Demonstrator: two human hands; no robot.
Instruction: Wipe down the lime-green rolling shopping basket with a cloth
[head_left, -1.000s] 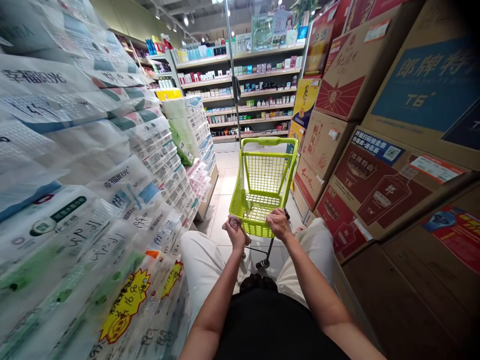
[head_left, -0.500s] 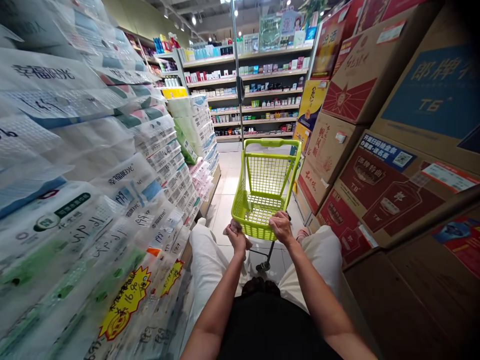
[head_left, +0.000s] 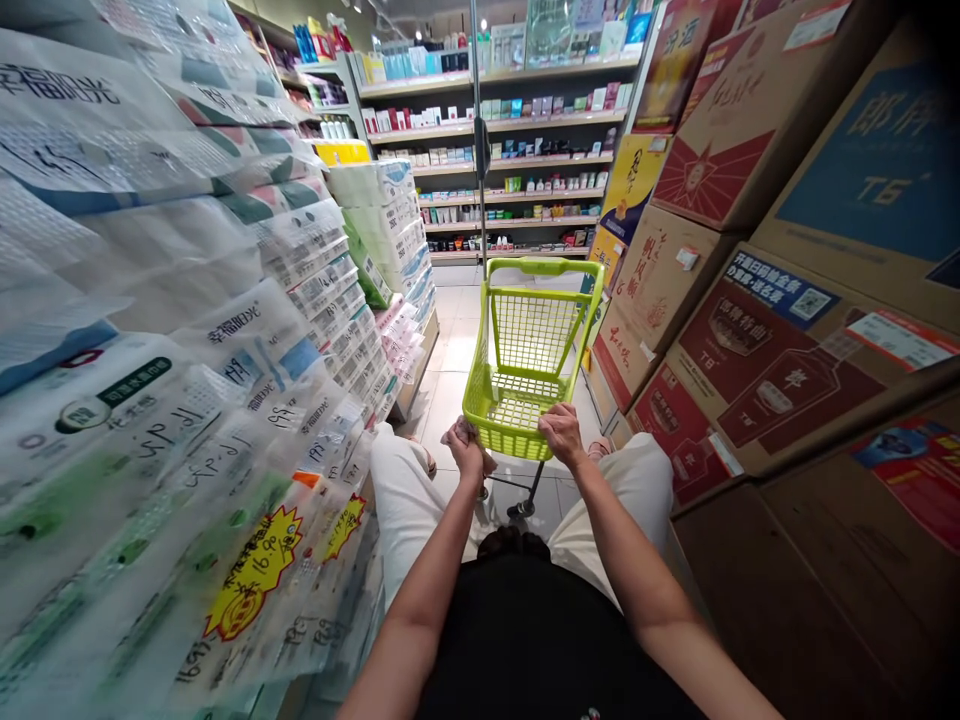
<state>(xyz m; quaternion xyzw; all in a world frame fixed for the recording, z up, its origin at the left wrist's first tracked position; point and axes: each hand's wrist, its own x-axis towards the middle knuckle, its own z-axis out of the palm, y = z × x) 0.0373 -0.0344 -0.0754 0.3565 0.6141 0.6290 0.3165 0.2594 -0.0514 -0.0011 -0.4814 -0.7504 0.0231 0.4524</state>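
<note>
A lime-green plastic shopping cart with a grid basket stands on the tiled floor between my knees, with nothing visible in its basket. My right hand is closed around the near right corner of the basket rim. At the near left corner, my left hand is closed on a crumpled greyish-pink cloth that lies against the basket's edge. Part of the cloth hangs below the fingers. Small dark wheels show under the cart.
Stacked packs of tissue paper with yellow price tags fill the left side. Tall piles of cardboard boxes line the right. Beyond the cart stand shelves of small goods, behind a thin upright pole.
The view has tilted slightly downward, so the cart, hands and shelves sit higher in the picture. My left hand and the cloth have shifted slightly left along the rim.
</note>
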